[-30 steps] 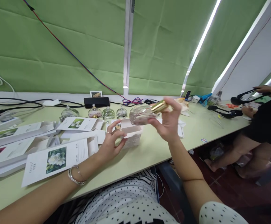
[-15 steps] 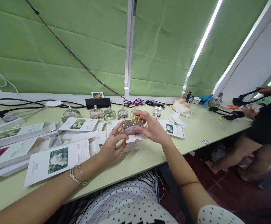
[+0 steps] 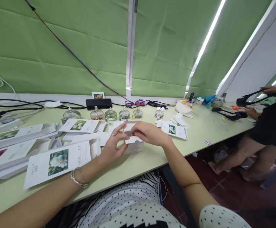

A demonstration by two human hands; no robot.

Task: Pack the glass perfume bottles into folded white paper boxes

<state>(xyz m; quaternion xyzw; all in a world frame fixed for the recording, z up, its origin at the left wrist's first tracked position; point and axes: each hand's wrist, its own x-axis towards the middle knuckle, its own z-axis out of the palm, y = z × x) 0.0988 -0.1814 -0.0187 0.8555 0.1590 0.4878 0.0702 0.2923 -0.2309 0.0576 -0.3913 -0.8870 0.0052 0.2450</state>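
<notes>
In the head view: holding an open white box (image 3: 134, 148) upright on the surface (image 3: 161, 155) with the left hand (image 3: 114, 147), gripping its left side with bent fingers (image 3: 121, 136). Resting the right hand (image 3: 152, 133) at the box's open top, bending its fingers down inside; cannot tell their spread or hold, with tips hidden. Behind the box: a row of round glass bottles (image 3: 110, 115), then coiled cable (image 3: 157, 104). Lying to the left: flower-printed cartons (image 3: 39, 167).
</notes>
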